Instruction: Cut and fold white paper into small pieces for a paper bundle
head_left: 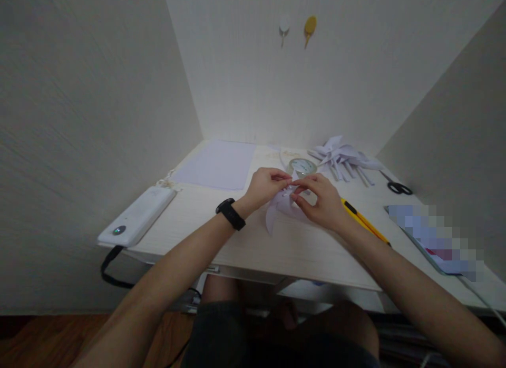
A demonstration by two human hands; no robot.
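- The left hand (264, 187), with a black band (231, 214) at its wrist, pinches the top of a folded white paper piece (280, 207) near the middle of the pale wooden desk (253, 247); its fingers are closed on the paper.
- The right hand (321, 199) meets it from the other side; its thumb and fingertips are also pressed together on the same paper, and the 2 hands touch at the fingertips.
- The paper piece sits between the hands and hangs down toward the front edge of the desk; one curved flap points down and left; I cannot tell whether it rests on the desk.
- Just behind the hands lies a round roll of clear tape (302, 166); a loose strip of paper curls beside it.
- Toward the back right corner lies a heap of finished white paper pinwheels on sticks (343, 158); black-handled scissors (398, 186) lie to their right, near the right edge.
- A yellow and black utility knife (366, 222) lies slantwise beside the right wrist, partly hidden by it.
- A flat sheet of white paper (219, 165) lies toward the back left corner.
- A white oblong power bank (139, 216) lies along the left edge, with a black cable (113, 273) hanging off the front left corner.
- Near the front right corner lies a flat object (435, 236), blurred out; what it is cannot be told.
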